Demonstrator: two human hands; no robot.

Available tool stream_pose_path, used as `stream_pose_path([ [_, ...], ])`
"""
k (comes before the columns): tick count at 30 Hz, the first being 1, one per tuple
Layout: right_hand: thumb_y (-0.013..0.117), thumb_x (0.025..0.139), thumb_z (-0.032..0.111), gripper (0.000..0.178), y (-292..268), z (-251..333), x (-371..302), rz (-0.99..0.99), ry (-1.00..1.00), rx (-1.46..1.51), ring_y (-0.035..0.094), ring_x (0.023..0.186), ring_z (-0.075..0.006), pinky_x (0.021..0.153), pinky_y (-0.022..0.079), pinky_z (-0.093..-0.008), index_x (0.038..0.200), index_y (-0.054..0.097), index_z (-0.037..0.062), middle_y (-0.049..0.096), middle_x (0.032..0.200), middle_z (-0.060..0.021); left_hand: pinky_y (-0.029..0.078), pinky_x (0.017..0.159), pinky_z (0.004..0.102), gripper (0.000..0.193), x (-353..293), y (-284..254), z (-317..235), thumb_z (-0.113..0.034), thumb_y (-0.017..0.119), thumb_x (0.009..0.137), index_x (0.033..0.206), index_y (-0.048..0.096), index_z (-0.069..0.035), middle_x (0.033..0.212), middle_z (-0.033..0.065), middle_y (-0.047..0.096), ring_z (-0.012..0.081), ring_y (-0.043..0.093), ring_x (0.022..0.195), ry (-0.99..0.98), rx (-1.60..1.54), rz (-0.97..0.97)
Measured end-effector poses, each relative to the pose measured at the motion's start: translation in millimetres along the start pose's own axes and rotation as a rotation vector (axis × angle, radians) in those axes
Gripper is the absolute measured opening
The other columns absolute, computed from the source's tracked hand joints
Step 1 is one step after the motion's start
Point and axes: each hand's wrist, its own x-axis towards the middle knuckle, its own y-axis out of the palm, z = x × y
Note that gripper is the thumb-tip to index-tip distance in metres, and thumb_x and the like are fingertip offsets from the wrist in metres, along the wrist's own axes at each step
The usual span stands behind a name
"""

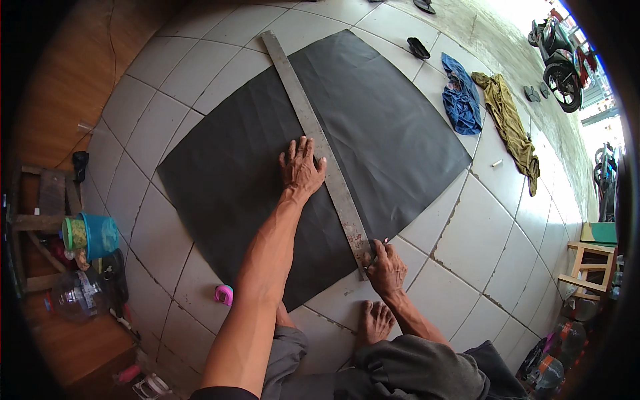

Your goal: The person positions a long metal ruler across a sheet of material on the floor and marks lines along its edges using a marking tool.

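Observation:
A large black sheet (393, 127) of smooth, leather-like material lies on the floor, lightly creased. Across it runs a long grey metal straightedge (337, 180), worn and rusty toward its near end. My left hand (303, 168) lies flat on the sheet and the straightedge's left edge, fingers spread. At the near end of the straightedge, beside the sheet's near edge, my right hand (387, 270) is closed in a pinch. A small pinkish tip shows above its fingers; what it belongs to is hidden. A pink tape measure (224, 294) rests left of my left forearm.
Blue cloth (461, 97) and olive cloth (510, 123) lie to the far right, near a dark sandal (418, 48). A motorcycle (563, 67) stands beyond. At left are a blue bucket (100, 235) and a wooden stand (40, 220); a wooden stool (589, 268) is at right.

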Motion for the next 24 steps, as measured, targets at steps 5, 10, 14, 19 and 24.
stream_pose_path([
  [5, 0.078, 0.079, 0.031, 0.060, -5, 18, -3, -0.060, -0.082, -0.042, 0.063, 0.096, -0.0331, 0.071, 0.055, -0.0456, 0.131, 0.057, 0.0116, 0.061, 0.111, -0.0143, 0.026, 0.116, 0.0549, 0.065, -2, -1, 1, -0.044, 0.054, 0.097, 0.151, 0.042, -0.011, 0.158, 0.0108, 0.040, 0.0320, 0.034, 0.146, -0.010, -0.003, 0.004],
  [10, 0.078, 0.077, 0.030, 0.061, -4, 17, -1, -0.078, -0.071, -0.046, 0.063, 0.094, -0.0322, 0.071, 0.055, -0.0443, 0.131, 0.057, 0.0100, 0.061, 0.110, -0.0140, 0.027, 0.115, 0.0545, 0.064, -1, -5, -2, -0.044, 0.055, 0.096, 0.150, 0.044, -0.010, 0.157, 0.0114, 0.041, 0.0322, 0.034, 0.146, -0.007, -0.015, 0.010],
  [14, 0.078, 0.076, 0.028, 0.061, 0, 13, -1, -0.142, -0.109, -0.056, 0.063, 0.092, -0.0326, 0.071, 0.055, -0.0438, 0.130, 0.057, 0.0072, 0.061, 0.108, -0.0152, 0.028, 0.114, 0.0549, 0.065, 1, -9, -5, -0.044, 0.056, 0.096, 0.149, 0.044, -0.010, 0.157, 0.0120, 0.042, 0.0324, 0.035, 0.145, -0.013, -0.015, 0.029],
  [19, 0.078, 0.076, 0.028, 0.062, 2, 11, -3, -0.137, -0.122, -0.046, 0.062, 0.091, -0.0332, 0.072, 0.055, -0.0439, 0.130, 0.057, 0.0063, 0.061, 0.107, -0.0162, 0.029, 0.114, 0.0555, 0.065, 1, -7, -2, -0.045, 0.056, 0.095, 0.149, 0.043, -0.010, 0.157, 0.0117, 0.042, 0.0326, 0.035, 0.145, -0.004, -0.005, 0.036],
  [24, 0.078, 0.076, 0.025, 0.061, -1, 17, 0, -0.119, -0.107, -0.038, 0.062, 0.089, -0.0333, 0.073, 0.054, -0.0442, 0.130, 0.057, 0.0069, 0.061, 0.107, -0.0154, 0.030, 0.114, 0.0562, 0.066, 2, -9, 2, -0.045, 0.057, 0.095, 0.149, 0.043, -0.011, 0.158, 0.0105, 0.040, 0.0325, 0.033, 0.146, -0.012, 0.005, 0.051],
])
